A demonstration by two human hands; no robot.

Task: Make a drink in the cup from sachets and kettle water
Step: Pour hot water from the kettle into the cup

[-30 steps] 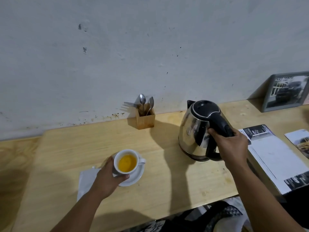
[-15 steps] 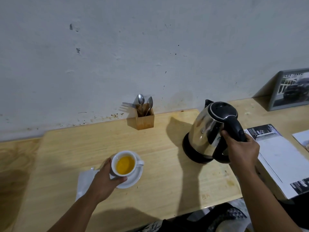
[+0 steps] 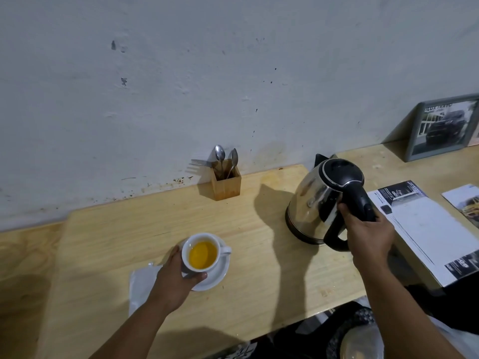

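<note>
A white cup (image 3: 202, 255) holding yellow-orange liquid stands on a white saucer (image 3: 220, 274) on the wooden table (image 3: 108, 242). My left hand (image 3: 176, 278) wraps around the cup's left side. To the right, a steel kettle (image 3: 315, 200) with a black lid and handle rests on the table, tilted slightly. My right hand (image 3: 368, 237) grips its black handle. A white sachet or paper (image 3: 141, 283) lies under my left wrist, partly hidden.
A wooden holder (image 3: 226, 185) with two spoons and a fork stands against the wall. Brochures (image 3: 425, 229) lie on a box at the right. A framed picture (image 3: 444, 126) leans on the wall at the far right.
My right hand has carried the kettle to the right and back, away from the cup, and lowered it onto the table. My left hand has stayed on the cup.
</note>
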